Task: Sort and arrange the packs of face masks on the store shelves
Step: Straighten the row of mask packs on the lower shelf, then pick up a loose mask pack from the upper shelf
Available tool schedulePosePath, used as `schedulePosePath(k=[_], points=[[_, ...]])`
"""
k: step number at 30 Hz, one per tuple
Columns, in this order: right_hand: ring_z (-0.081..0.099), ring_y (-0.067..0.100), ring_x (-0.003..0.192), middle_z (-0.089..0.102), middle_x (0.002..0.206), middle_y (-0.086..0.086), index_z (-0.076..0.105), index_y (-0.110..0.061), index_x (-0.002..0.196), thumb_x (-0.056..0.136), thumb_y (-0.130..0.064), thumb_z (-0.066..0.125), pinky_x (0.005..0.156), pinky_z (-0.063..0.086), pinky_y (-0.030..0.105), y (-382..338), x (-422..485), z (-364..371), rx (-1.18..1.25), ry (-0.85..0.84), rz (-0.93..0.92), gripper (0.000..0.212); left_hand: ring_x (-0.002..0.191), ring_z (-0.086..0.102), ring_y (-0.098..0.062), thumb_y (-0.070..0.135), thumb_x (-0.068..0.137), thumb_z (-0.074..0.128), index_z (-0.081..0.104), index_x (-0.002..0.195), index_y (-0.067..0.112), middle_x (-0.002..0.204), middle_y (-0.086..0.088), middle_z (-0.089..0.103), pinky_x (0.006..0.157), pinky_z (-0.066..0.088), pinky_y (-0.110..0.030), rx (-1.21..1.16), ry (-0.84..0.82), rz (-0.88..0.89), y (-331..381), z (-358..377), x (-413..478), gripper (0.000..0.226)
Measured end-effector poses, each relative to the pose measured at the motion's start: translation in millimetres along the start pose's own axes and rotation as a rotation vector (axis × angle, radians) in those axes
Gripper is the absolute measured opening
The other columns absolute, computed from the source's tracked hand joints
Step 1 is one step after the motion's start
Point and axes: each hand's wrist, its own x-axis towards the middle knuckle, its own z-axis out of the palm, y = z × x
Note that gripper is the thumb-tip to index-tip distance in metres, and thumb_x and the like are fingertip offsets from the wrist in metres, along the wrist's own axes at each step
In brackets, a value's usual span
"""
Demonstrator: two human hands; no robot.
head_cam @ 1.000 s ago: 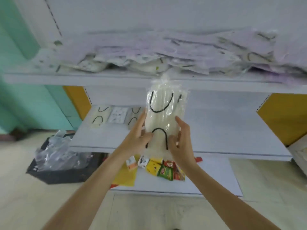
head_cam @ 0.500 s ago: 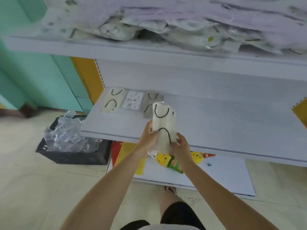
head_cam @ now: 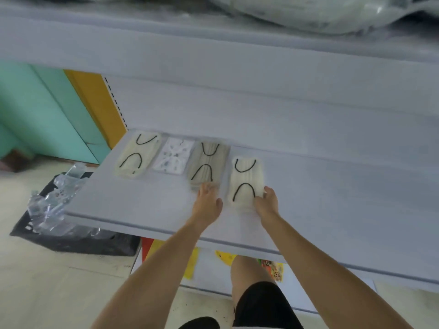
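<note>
A cream mask pack with black ear loops [head_cam: 245,180] lies flat on the middle shelf [head_cam: 332,191], fourth in a row. My right hand [head_cam: 267,201] grips its near right corner. My left hand [head_cam: 207,201] rests on the shelf, fingers touching the near end of the grey-beige pack [head_cam: 207,166] beside it. Further left lie a white patterned pack [head_cam: 174,156] and another cream pack [head_cam: 137,156]. A blurred heap of mask packs [head_cam: 320,13] fills the top shelf.
A black crate of clear plastic wrappers [head_cam: 64,217] stands on the floor at left. Coloured snack packets [head_cam: 273,269] lie on the bottom shelf under the middle one. A yellow upright [head_cam: 95,103] and a teal wall [head_cam: 35,115] border the left side.
The cream pack went from being held upright in both hands down to lying flat on the middle shelf at the row's right end. My left hand has come off it.
</note>
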Motion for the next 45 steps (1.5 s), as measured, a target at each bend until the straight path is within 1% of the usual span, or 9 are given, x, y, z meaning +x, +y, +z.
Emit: schedulePosePath(k=[4, 7, 13, 16, 23, 29, 33, 39, 45], points=[[0.050, 0.028, 0.121, 0.052, 0.134, 0.011, 0.037, -0.006, 0.139, 0.090, -0.006, 0.048, 0.099, 0.042, 0.033, -24, 21, 8, -0.045, -0.002, -0.041, 0.051, 0.135, 0.029, -0.025, 0.008, 0.096, 0.042, 0.039, 0.137, 0.004, 0.149, -0.008, 0.024, 0.103, 0.031, -0.032, -0.093, 0.137, -0.008, -3, -3, 9, 0.041], [0.049, 0.029, 0.121, 0.052, 0.126, 0.009, 0.039, -0.005, 0.136, 0.092, -0.011, 0.047, 0.085, 0.040, 0.026, -39, 27, 4, -0.127, -0.043, -0.079, 0.045, 0.130, 0.037, -0.026, 0.007, 0.095, 0.042, 0.042, 0.136, 0.005, 0.146, -0.007, 0.031, 0.103, 0.035, -0.034, -0.120, 0.178, 0.000, -6, -6, 9, 0.041], [0.028, 0.032, 0.135, 0.023, 0.149, 0.015, 0.021, -0.005, 0.145, 0.096, -0.025, 0.045, 0.104, 0.031, 0.038, -43, -21, -28, -0.500, -0.157, -0.144, 0.058, 0.127, 0.037, -0.028, 0.009, 0.096, 0.042, 0.041, 0.138, 0.010, 0.145, -0.007, 0.034, 0.102, 0.038, -0.038, -0.108, 0.165, -0.004, 1, -32, -24, 0.042], [0.020, 0.028, 0.140, 0.018, 0.154, 0.009, 0.013, -0.012, 0.150, 0.097, -0.026, 0.044, 0.110, 0.025, 0.038, -50, -72, -45, -0.655, -0.239, -0.331, 0.063, 0.131, 0.033, -0.028, 0.012, 0.096, 0.043, 0.039, 0.140, 0.012, 0.145, -0.008, 0.036, 0.103, 0.035, -0.037, -0.060, 0.157, 0.054, 10, -61, -58, 0.043], [0.028, 0.018, 0.136, 0.029, 0.151, 0.001, 0.025, -0.016, 0.147, 0.098, -0.027, 0.042, 0.106, 0.027, 0.026, -99, -213, -72, -0.838, -0.272, -0.837, 0.053, 0.130, 0.035, -0.025, 0.021, 0.099, 0.042, 0.036, 0.142, 0.013, 0.143, -0.005, 0.041, 0.099, 0.035, -0.035, 0.156, 0.175, 0.331, 21, -148, -173, 0.044], [0.046, 0.011, 0.120, 0.056, 0.130, 0.001, 0.053, -0.013, 0.130, 0.094, -0.031, 0.042, 0.093, 0.033, 0.014, -174, -304, -91, -0.706, -0.098, -1.289, 0.042, 0.119, 0.049, -0.023, 0.019, 0.097, 0.047, 0.048, 0.134, 0.013, 0.129, -0.003, 0.056, 0.092, 0.040, -0.034, 0.234, 0.420, 0.606, 56, -232, -227, 0.038], [0.046, 0.007, 0.110, 0.061, 0.121, 0.002, 0.057, -0.012, 0.125, 0.092, -0.032, 0.038, 0.084, 0.036, 0.012, -219, -341, -109, -0.650, 0.001, -1.463, 0.044, 0.109, 0.056, -0.020, 0.021, 0.095, 0.047, 0.055, 0.128, 0.013, 0.116, 0.001, 0.063, 0.082, 0.043, -0.030, 0.211, 0.580, 0.723, 90, -276, -243, 0.035], [0.047, 0.017, 0.118, 0.055, 0.128, 0.000, 0.054, -0.015, 0.127, 0.095, -0.017, 0.049, 0.082, 0.033, 0.020, -267, -321, -149, -0.640, 0.143, -1.279, 0.032, 0.109, 0.054, -0.017, 0.020, 0.096, 0.047, 0.049, 0.131, 0.014, 0.124, 0.001, 0.057, 0.085, 0.044, -0.033, 0.171, 0.599, 0.774, 155, -322, -225, 0.035], [0.028, 0.027, 0.135, 0.036, 0.147, 0.007, 0.034, -0.019, 0.143, 0.092, -0.027, 0.054, 0.107, 0.024, 0.035, -304, -258, -199, -0.908, 0.182, -0.819, 0.055, 0.111, 0.053, -0.020, 0.019, 0.095, 0.048, 0.053, 0.125, 0.014, 0.120, -0.003, 0.057, 0.089, 0.043, -0.033, 0.196, 0.496, 0.616, 185, -341, -170, 0.030]])
